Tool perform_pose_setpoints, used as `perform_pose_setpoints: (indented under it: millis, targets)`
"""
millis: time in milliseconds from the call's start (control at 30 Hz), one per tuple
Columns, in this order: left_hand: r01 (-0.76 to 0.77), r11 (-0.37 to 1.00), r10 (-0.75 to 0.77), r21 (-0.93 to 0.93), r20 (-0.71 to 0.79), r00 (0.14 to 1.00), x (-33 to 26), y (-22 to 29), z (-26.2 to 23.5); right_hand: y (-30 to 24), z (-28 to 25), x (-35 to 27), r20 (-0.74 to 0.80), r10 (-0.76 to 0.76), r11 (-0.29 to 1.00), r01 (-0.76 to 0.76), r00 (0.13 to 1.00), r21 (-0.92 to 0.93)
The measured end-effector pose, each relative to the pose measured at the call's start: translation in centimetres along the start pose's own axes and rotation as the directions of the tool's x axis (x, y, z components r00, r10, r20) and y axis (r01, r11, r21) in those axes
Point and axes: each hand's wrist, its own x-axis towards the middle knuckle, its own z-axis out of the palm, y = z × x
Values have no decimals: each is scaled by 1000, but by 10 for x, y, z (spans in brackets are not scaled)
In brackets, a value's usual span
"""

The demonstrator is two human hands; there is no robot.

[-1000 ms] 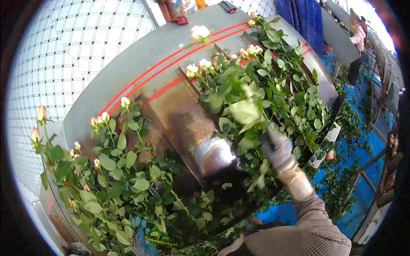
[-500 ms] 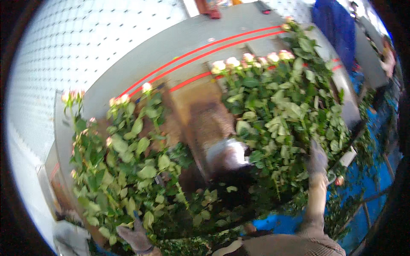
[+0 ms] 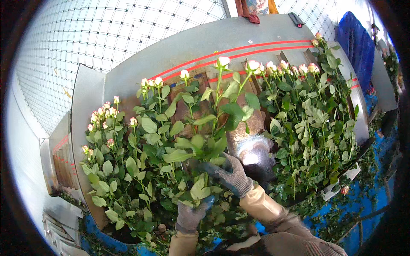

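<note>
Rose stems (image 3: 222, 123) are gripped by both gloved hands (image 3: 213, 192), fingers half hidden by leaves.

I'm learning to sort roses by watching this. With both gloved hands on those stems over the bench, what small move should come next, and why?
Probably lay the held roses down onto the left pile. The right hand and left hand grip their stems low, the blooms stand clear above the bench, and those stems already lean nearest that pile.
</note>
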Motion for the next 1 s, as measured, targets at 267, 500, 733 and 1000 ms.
perform_pose_setpoints:
  millis: [267, 500, 733, 1000]
  targets:
    - [448, 871, -356, 201, -369, 858, -76, -55, -49, 5, 37, 46, -273, -207, 831, 22, 939, -556]
    - [407, 885, -465, -226, -457, 758, -102, -55, -116, -3, -102, 36, -388, -392, 341, -260, 834, -903]
    - [519, 854, -411, -30, -649, 640, -125, -86, -134, 116, -144, -16, -398, -92, 101, -389, 913, -916]
    - [538, 843, -404, -10, -673, 620, -81, -43, -63, 41, -164, -53, -307, -272, 481, -148, 912, -864]
